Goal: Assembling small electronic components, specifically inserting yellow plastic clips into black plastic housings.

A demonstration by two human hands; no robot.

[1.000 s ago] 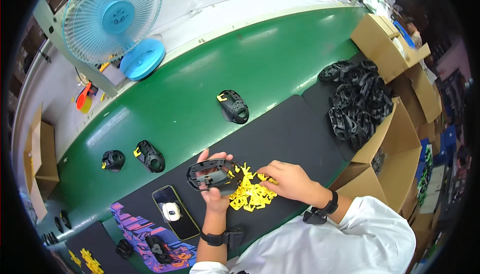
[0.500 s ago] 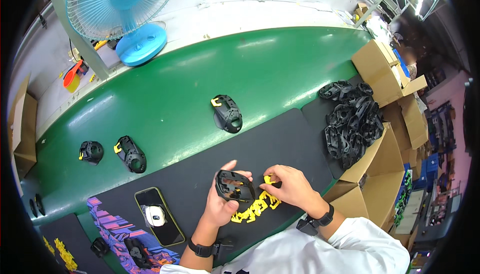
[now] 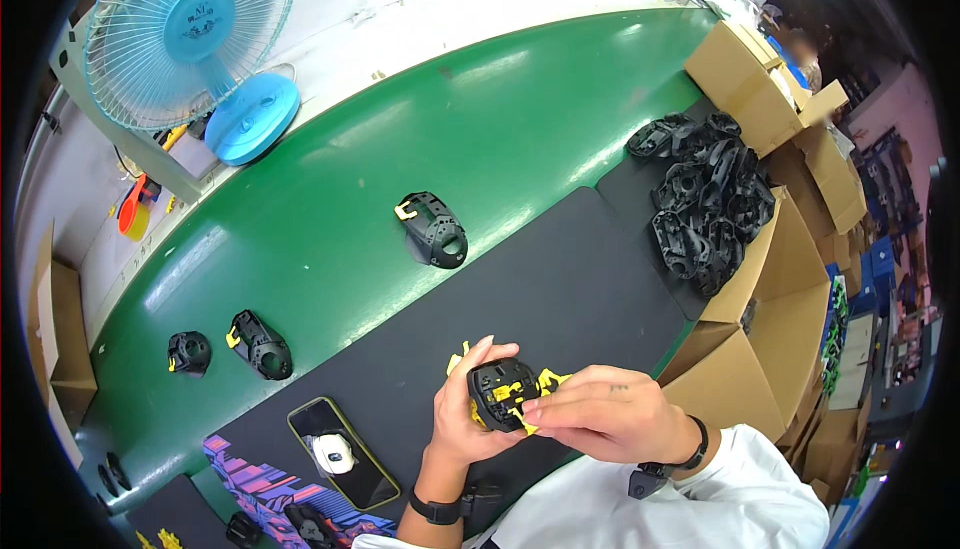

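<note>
My left hand (image 3: 456,424) is closed round a black plastic shell (image 3: 488,377), shaped like a computer-mouse housing, with its open inside turned up. Yellow plastic shows through the openings of the shell. My right hand (image 3: 625,417) has its fingertips pinched at the shell's right edge, on a small yellow plastic clip (image 3: 527,423) partly hidden by the fingers. More yellow clips (image 3: 549,381) show around the shell; the hands cover most of the pile on the dark mat (image 3: 560,289).
Several similar shells with yellow clips, one (image 3: 436,233) among them, stand on the green table (image 3: 330,219). A heap of black shells (image 3: 705,199) lies right, beside cardboard boxes (image 3: 790,299). A phone (image 3: 345,454) carries a white mouse-like object (image 3: 333,454). A blue fan (image 3: 250,119) stands far left.
My right hand has brought a yellow clip from the pile over to the black shell, and both hands now meet there. The shell is turned differently. The whole view has shifted.
</note>
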